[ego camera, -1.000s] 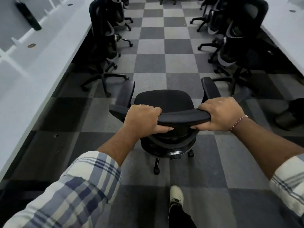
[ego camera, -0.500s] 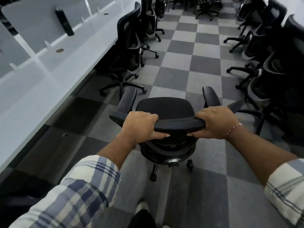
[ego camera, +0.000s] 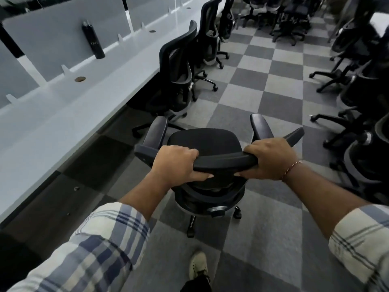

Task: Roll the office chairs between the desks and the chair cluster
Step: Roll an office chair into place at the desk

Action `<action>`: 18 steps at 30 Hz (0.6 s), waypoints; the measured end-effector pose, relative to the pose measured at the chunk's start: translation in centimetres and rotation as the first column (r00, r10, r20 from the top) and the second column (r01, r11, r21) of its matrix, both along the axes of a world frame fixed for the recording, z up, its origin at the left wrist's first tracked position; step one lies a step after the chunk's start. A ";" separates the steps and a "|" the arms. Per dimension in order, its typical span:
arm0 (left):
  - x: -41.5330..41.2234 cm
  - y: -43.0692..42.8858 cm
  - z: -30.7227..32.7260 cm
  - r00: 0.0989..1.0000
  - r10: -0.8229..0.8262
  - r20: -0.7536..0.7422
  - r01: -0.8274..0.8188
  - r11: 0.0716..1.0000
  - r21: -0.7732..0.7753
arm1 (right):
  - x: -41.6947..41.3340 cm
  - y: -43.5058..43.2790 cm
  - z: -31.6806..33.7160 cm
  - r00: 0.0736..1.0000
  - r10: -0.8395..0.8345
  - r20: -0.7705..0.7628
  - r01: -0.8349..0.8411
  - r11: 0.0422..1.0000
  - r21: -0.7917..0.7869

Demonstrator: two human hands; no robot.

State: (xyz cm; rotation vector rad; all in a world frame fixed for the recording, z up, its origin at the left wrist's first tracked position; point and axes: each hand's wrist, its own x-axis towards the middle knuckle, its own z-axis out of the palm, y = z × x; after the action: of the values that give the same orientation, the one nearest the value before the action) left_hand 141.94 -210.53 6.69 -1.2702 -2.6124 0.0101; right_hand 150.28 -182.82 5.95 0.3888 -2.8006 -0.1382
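Fingers (ego camera: 186, 153) of the left hand (ego camera: 174, 163) curl over the curved black top edge of the backrest (ego camera: 225, 162), thumb tucked underneath. The right hand (ego camera: 271, 159) grips the same edge further along in the same way, with a red-and-white thread bracelet (ego camera: 291, 170) on its wrist.

The backrest belongs to a black office chair with a fabric seat and padded armrests (ego camera: 204, 142). It stands on its castors in the aisle, on the grey checkered carpet floor (ego camera: 275, 81), seat facing away from the person and near the long pale grey desk (ego camera: 63, 114) on the left.

Further along that desk a black mesh-backed chair (ego camera: 176, 64) is tucked in, with more behind it. A tall black cylindrical bottle (ego camera: 93, 40) stands upright on the desk against the divider panel. On the right a row of dark chairs (ego camera: 362, 98) lines the aisle — well beyond, a cluster of chairs (ego camera: 288, 17) crowds the far end. A plaid sleeve (ego camera: 94, 249) covers the left upper arm, and a pale shoe (ego camera: 198, 264) shows on the carpet below the chair.
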 end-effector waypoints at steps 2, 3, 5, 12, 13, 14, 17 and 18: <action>-2.0 1.0 -0.3 1.000 0.016 -0.006 -0.015 1.000 0.015 | -2.5 1.0 -0.3 1.000 0.014 -0.007 -0.014 1.000 -0.017; -3.5 1.8 -0.3 0.999 0.030 -0.012 -0.029 0.999 0.025 | -4.2 1.9 -0.4 1.000 0.018 -0.014 -0.019 1.000 -0.019; -5.6 3.0 -0.3 0.998 0.058 -0.002 -0.058 0.998 0.031 | -7.1 3.3 -0.4 0.999 0.043 -0.027 -0.043 0.999 -0.010; -11.6 7.2 0.1 0.978 0.205 0.039 -0.205 0.979 -0.021 | -16.0 7.9 -0.5 0.987 0.161 -0.028 -0.162 0.987 -0.025; -12.3 7.9 0.2 0.972 0.230 0.045 -0.229 0.973 -0.030 | -17.0 8.4 -0.5 0.985 0.171 -0.025 -0.172 0.985 -0.032; -12.9 8.4 0.3 0.965 0.256 0.054 -0.254 0.966 -0.040 | -18.1 8.9 -0.4 0.984 0.177 -0.014 -0.177 0.984 -0.031; -14.2 10.0 0.6 0.939 0.331 0.095 -0.327 0.943 -0.063 | -20.5 10.3 -0.4 0.981 0.193 0.011 -0.193 0.981 -0.023; -14.5 10.4 0.7 0.929 0.352 0.110 -0.346 0.935 -0.071 | -21.0 10.6 -0.4 0.979 0.201 0.017 -0.201 0.979 -0.021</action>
State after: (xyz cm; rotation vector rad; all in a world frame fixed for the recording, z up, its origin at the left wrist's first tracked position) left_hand 127.41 -200.14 7.38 -0.8240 -2.9263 0.0629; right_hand 129.29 -172.19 5.55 0.6679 -2.7579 -0.0625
